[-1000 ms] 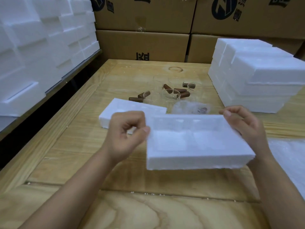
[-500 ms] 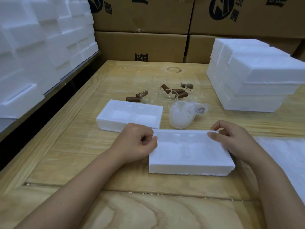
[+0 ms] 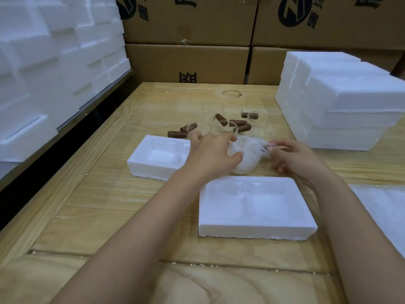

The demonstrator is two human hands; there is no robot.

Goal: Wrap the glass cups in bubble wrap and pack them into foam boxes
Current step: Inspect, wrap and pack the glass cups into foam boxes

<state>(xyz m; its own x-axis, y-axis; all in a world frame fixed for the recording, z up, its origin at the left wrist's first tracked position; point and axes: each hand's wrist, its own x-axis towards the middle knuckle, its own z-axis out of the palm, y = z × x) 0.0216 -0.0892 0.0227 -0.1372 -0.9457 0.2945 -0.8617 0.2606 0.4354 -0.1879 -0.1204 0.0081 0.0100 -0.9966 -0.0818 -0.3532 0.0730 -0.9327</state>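
A glass cup wrapped in bubble wrap (image 3: 247, 159) lies on the wooden table behind the near foam box (image 3: 256, 209), which sits open side up. My left hand (image 3: 210, 152) reaches over the bundle's left side, thumb and fingers curling round it. My right hand (image 3: 293, 154) pinches the wrap's twisted right end. A second foam box (image 3: 157, 156) lies to the left, partly behind my left hand. Several bare glass cups with brown handles (image 3: 223, 126) stand and lie just beyond the bundle.
A stack of white foam boxes (image 3: 339, 106) stands at the right. More foam pieces (image 3: 43, 62) are piled on a shelf at the left. Cardboard cartons (image 3: 186, 62) line the back. A sheet of bubble wrap (image 3: 385, 207) lies at the right edge.
Both hands set the near foam box down on the table and let go of it. They then moved forward onto the wrapped cup.
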